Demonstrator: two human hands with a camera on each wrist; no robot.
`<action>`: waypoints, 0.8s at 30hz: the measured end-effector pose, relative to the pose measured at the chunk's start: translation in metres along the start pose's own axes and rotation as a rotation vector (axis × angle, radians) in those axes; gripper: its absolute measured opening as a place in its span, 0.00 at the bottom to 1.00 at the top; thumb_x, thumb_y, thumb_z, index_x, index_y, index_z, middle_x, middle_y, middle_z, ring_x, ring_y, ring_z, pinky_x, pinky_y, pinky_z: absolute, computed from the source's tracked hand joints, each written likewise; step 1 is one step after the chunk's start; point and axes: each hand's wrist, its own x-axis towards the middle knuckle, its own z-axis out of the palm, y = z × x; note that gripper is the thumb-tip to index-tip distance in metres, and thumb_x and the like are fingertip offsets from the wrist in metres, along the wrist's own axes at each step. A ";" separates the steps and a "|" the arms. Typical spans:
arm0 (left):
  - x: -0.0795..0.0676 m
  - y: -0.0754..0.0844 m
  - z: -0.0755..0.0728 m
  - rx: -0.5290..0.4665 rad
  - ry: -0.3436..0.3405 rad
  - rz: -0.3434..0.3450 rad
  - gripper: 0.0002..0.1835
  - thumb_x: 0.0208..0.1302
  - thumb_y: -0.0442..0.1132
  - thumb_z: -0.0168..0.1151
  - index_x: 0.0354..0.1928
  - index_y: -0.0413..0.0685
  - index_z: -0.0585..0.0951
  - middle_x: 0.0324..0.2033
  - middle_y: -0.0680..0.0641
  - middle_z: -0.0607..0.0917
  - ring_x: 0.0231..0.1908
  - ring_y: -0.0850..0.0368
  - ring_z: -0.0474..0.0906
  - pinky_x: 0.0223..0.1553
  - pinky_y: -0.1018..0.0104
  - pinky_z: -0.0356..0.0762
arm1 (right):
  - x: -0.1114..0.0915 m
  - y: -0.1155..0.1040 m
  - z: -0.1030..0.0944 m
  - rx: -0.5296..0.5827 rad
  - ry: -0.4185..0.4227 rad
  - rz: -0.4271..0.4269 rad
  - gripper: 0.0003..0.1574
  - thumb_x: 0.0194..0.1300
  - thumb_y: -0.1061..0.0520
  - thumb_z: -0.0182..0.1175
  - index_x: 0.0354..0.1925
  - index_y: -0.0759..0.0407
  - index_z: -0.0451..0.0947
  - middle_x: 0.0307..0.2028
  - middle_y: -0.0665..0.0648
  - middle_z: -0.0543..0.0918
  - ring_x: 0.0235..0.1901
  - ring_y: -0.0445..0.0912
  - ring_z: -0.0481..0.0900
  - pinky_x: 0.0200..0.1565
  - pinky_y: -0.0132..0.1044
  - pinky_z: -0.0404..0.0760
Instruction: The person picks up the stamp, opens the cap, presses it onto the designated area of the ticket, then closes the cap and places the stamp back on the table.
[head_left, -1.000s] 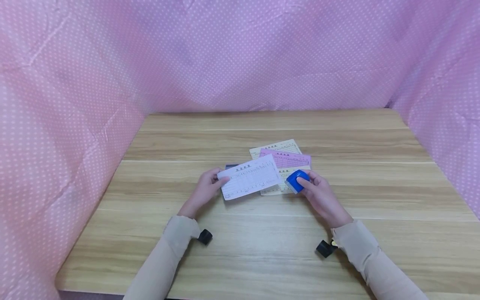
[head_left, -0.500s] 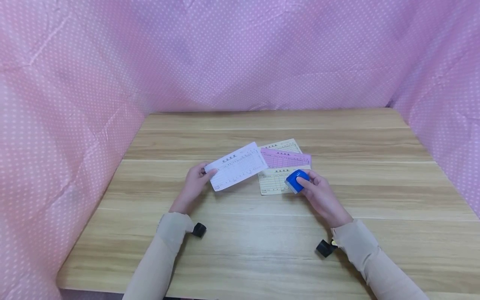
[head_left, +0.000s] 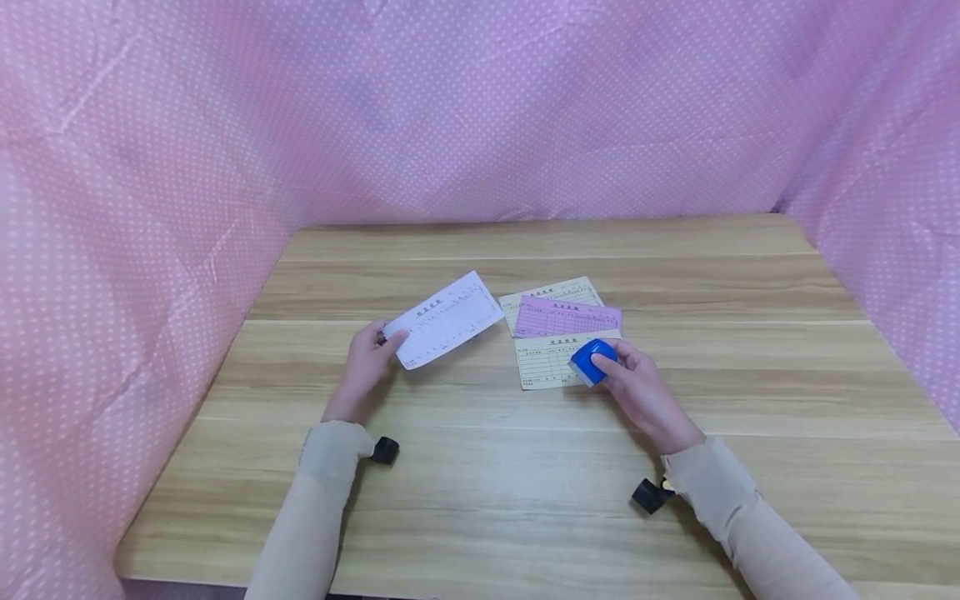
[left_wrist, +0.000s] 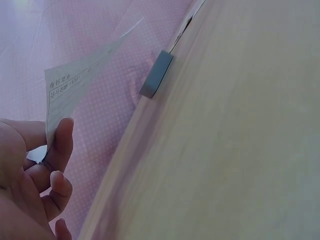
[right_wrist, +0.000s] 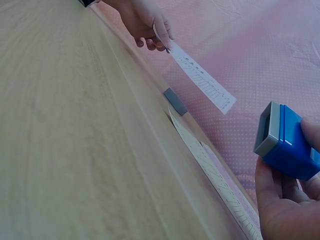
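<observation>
The white paper slip (head_left: 446,321) shifted leftward, left fingers (left_wrist: 63,137) pinching it, right fingers (head_left: 609,367) gripping a blocky stamp (right_wrist: 290,150).

The slip pile (head_left: 568,317) lies on the table (head_left: 517,492). Left of the pile: the loose slip (head_left: 442,321), in the left hand (head_left: 365,358), and the block (right_wrist: 175,101), on the table. Over the pile's near right part: the stamp (head_left: 595,362), in the right hand (head_left: 643,387). Behind the pile and to both sides: the curtain (head_left: 525,108).

A wood-grain bench (head_left: 510,475) with rounded far corners spans the scene; creased pink cloth (head_left: 480,108), dotted white, hangs beyond its far edge and along both left and right sides.
</observation>
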 end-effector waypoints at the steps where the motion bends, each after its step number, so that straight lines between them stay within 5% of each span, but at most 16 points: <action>1: 0.000 -0.001 -0.001 0.006 0.005 -0.003 0.17 0.73 0.42 0.52 0.55 0.38 0.75 0.49 0.42 0.79 0.44 0.56 0.70 0.42 0.71 0.69 | 0.000 0.000 0.000 0.002 -0.004 -0.005 0.41 0.74 0.52 0.52 0.74 0.65 0.45 0.72 0.64 0.54 0.61 0.41 0.67 0.56 0.22 0.75; 15: 0.006 -0.014 -0.029 0.041 0.065 -0.084 0.21 0.75 0.45 0.48 0.61 0.38 0.72 0.54 0.42 0.75 0.47 0.55 0.68 0.46 0.70 0.66 | 0.002 0.002 -0.002 0.022 -0.028 -0.027 0.43 0.73 0.52 0.53 0.74 0.66 0.44 0.73 0.66 0.54 0.56 0.34 0.73 0.56 0.22 0.75; 24: 0.008 -0.020 -0.039 0.088 0.083 -0.078 0.20 0.75 0.43 0.47 0.59 0.34 0.72 0.49 0.42 0.75 0.44 0.56 0.67 0.43 0.70 0.65 | 0.001 0.001 -0.002 0.014 -0.024 -0.016 0.43 0.73 0.52 0.52 0.74 0.65 0.44 0.73 0.66 0.54 0.57 0.36 0.72 0.56 0.22 0.75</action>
